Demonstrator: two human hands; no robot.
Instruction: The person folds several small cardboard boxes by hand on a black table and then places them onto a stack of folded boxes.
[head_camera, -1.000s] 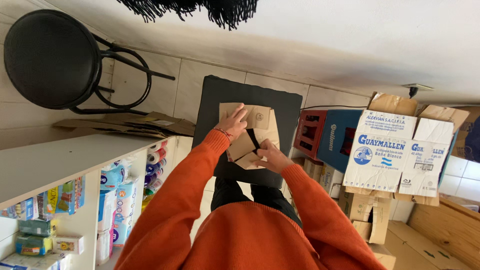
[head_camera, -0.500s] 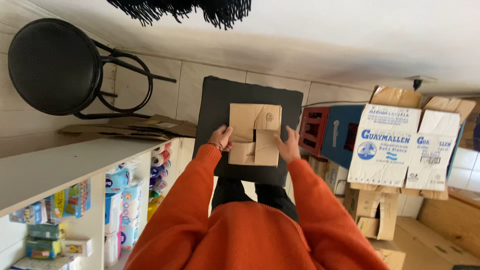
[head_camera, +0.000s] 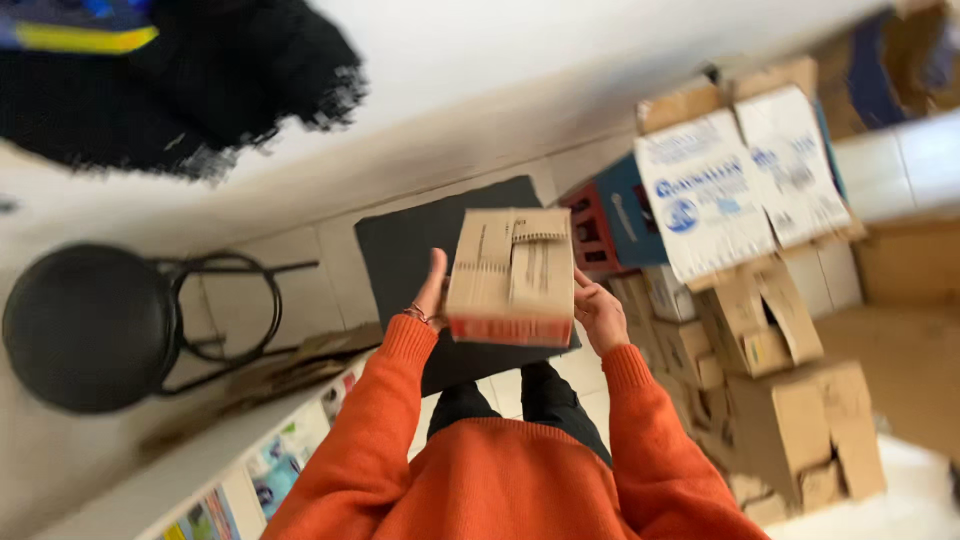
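While held up in front of the chest, one small cardboard box sits between two hands, flaps folded shut on top, a red band along its near edge. Left hand pressed flat against the box's left side, thumb raised, fingers hidden behind the cardboard, a thin bracelet at the wrist. Right hand cupped against the right side, fingers curled onto the edge. Both hands closed on the box, two orange sleeves running back toward the camera. Below the box, two dark trouser legs and one black mat lying on the pale tiled floor. At lower left, one white shelf carrying colourful packets, too blurred to count. Beside it on the floor, flattened cardboard sheets, then one black round stool with a metal ring frame. To the right, a stack of brown cardboard cartons, at least four, several torn open. Farther off, one red crate against one blue box, and two white printed cartons side by side on top. Farthest, at upper left, one dark fringed cloth against the white wall.
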